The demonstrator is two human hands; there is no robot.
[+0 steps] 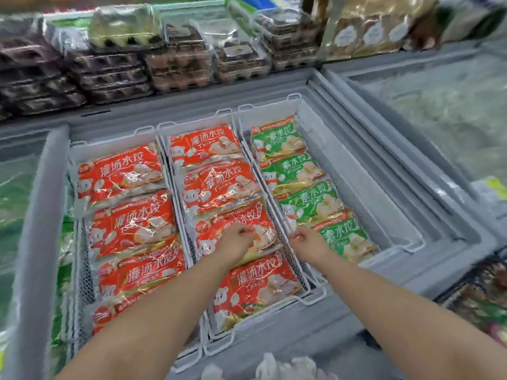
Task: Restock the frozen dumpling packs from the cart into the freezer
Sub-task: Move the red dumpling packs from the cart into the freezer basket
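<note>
Fingers [245, 231] over red pack [263, 218], lengthwise left-right

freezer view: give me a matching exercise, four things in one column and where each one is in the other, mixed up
Things
1 green plastic dumpling packs
2 stacked clear egg cartons
3 left hand
4 right hand

Places
a behind the grey chest freezer
b over a red dumpling pack in the middle white wire basket
c in the right white wire basket
d beside the nearest green pack

Pairs: 1-c, 2-a, 3-b, 4-d
</note>
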